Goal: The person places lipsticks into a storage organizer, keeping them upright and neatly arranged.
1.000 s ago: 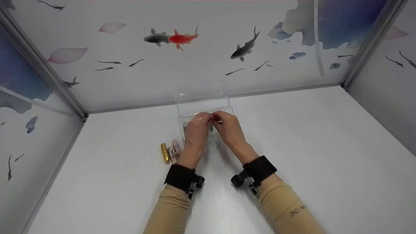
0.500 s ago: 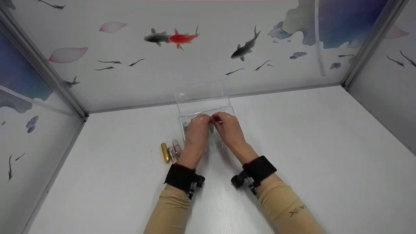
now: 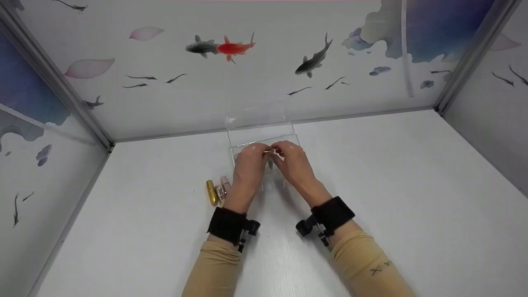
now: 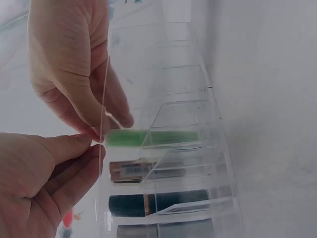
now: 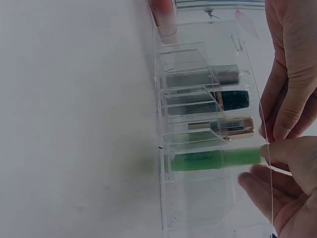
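Note:
A clear cosmetics box (image 3: 298, 140) with compartments stands in front of me, its transparent lid (image 3: 260, 117) raised at the back. In it a green tube with dark lettering (image 5: 200, 159) stands upright in a compartment. My right hand (image 3: 295, 163) pinches the tube's upper end, thumb on its top. My left hand (image 3: 249, 165) meets the right above the tube, thumb and fingers drawn together at the box's upper edge; I cannot tell what they hold. Beside the tube stand a gold lipstick (image 4: 130, 171), a dark tube with a gold band (image 4: 173, 201) and a grey tube (image 4: 185, 230).
Left of the box lie a gold tube (image 3: 211, 192), a small labelled tube (image 3: 220, 192) and a pinkish tube (image 3: 225, 183), partly behind my left forearm. The white table (image 3: 392, 185) ends at a printed wall (image 3: 264, 86) behind the box. Unfilled compartments (image 4: 173, 82) are on the box's right.
The hands stay over the same compartment, with only slight finger movement. A pale edge now shows between the fingertips, and the whole view shifts a little.

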### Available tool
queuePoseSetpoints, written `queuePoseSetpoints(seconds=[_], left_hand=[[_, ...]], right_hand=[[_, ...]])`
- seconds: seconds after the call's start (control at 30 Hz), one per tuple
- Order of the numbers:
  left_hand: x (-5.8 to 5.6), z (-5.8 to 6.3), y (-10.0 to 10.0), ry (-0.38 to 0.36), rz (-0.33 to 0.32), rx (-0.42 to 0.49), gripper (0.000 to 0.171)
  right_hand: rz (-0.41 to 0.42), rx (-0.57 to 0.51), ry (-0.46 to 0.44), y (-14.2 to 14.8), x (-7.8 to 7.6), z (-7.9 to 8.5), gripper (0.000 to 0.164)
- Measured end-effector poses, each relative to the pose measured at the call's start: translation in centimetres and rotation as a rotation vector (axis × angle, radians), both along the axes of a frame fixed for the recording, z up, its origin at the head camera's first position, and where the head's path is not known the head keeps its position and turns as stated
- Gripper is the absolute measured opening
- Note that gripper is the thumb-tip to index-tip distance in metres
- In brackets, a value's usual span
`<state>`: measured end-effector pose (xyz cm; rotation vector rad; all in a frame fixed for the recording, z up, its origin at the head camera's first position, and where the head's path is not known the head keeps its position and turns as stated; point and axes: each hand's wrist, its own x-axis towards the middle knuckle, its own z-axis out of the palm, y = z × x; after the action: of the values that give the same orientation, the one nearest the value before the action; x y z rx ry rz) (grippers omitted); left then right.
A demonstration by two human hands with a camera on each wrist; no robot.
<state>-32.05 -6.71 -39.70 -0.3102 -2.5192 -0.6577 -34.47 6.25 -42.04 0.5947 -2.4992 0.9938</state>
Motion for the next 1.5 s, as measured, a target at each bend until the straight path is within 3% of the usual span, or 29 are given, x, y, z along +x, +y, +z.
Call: queuePoseSetpoints(seconds=[0.17, 0.4, 0.6, 0.83, 0.93, 1.17, 1.23, 1.4, 1.5], left_hand=[[0.9, 1.4, -1.0, -0.053, 0.024, 0.02, 0.012], [2.2, 2.9, -3.9, -0.177, 0.083, 0.075, 0.012], [3.1, 3.1, -6.5, -0.246, 0.122, 0.098, 0.013], [4.2, 2.9, -8.9, -0.386, 0.124, 0.021, 0.021], [4.6, 2.6, -9.7, -0.474, 0.122, -0.027, 0.026], [4.9, 1.7, -11.1, -0.628, 0.117, -0.078, 0.035], [4.9, 1.4, -11.3, -0.661, 0.113, -0.095, 0.037], [4.8, 0.7, -11.6, -0.718, 0.092, -0.118, 0.04], [4.8, 0.4, -11.8, -0.731, 0.077, -0.111, 0.041]], right_hand=[[0.015, 0.023, 0.076, -0.2, 0.7, 0.6, 0.019], [0.043, 0.038, 0.107, -1.2, 2.1, 1.6, 0.021], [0.097, 0.023, 0.158, -2.4, 3.3, 2.0, 0.017], [0.147, 0.061, 0.187, -3.7, 4.7, 1.5, 0.016], [0.188, 0.079, 0.139, -4.3, 5.2, 1.2, 0.015], [0.333, 0.16, -0.116, -5.6, 6.4, 0.5, 0.015], [0.361, 0.209, -0.139, -6.0, 6.7, 0.2, 0.013], [0.387, 0.32, -0.096, -7.3, 7.5, -0.4, 0.006], [0.365, 0.376, -0.098, -8.2, 7.9, -0.4, 0.013]])
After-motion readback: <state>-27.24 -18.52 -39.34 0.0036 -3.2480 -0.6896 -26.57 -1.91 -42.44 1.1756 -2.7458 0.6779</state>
